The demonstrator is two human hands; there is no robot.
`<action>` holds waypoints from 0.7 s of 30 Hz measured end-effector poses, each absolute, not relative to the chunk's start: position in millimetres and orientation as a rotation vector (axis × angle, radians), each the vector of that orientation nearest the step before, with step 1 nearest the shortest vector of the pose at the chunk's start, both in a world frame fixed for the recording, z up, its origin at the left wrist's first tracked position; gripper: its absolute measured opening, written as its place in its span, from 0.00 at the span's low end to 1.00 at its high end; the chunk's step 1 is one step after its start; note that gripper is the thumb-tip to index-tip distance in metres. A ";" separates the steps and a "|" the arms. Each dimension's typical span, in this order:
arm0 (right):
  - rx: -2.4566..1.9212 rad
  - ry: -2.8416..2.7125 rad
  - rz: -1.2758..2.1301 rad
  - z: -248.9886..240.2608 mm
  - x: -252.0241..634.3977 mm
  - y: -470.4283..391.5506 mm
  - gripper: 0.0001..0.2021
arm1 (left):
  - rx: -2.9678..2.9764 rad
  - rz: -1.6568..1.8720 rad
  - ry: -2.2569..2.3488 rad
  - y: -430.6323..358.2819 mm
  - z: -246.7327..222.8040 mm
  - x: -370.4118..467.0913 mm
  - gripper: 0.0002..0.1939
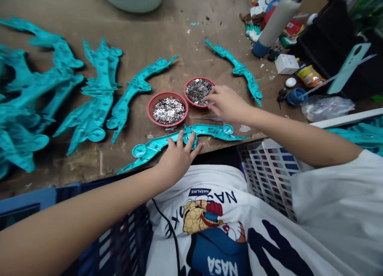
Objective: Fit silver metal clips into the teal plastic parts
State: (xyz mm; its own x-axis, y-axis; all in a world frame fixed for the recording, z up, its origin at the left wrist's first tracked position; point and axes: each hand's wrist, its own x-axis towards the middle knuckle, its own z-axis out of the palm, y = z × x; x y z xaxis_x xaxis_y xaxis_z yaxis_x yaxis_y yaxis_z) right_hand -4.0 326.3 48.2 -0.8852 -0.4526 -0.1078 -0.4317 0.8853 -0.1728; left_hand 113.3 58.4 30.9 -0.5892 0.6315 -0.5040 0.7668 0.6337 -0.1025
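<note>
My left hand [178, 156] lies with spread fingers on a teal plastic bow-shaped part [158, 145] near the table's front edge, pressing on its middle without wrapping round it. At the right red basket [200, 80], my right hand [226, 103] has its fingers bent together over the rim, touching the small grey metal pieces [198, 91]. Whatever sits between those fingertips is too small to make out. Just left stands another red basket [153, 115] full of small shiny metal pieces [169, 110]. A thin screwdriver [214, 119] lies between the right basket and the teal part.
More teal parts [98, 94] are heaped at the left, with one single part [239, 68] at the back right. A bottle [277, 24], a white box [286, 64] and clutter occupy the right side. Plastic crates [271, 170] stand below the table edge.
</note>
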 end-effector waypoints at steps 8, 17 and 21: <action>-0.374 2.938 -0.117 38.9 -68.0 312.4 0.20 | 0.996 -0.286 2.348 63.7 46.2 108.8 0.46; -0.286 3.022 -0.190 49.0 -64.3 312.6 0.21 | 1.180 -0.429 2.522 60.6 48.4 107.2 0.39; -0.307 3.126 -0.642 73.6 -80.8 321.0 0.22 | 1.701 0.089 2.774 53.6 51.4 118.9 0.25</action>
State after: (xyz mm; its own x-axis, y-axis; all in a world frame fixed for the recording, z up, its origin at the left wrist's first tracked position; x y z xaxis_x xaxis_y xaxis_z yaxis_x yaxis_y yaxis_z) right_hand -80.8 321.0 73.6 -0.9796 -0.1736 0.1009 -0.1993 0.9017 -0.3837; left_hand 118.9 53.6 51.4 -0.4491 0.8847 0.1249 0.8909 0.4540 -0.0130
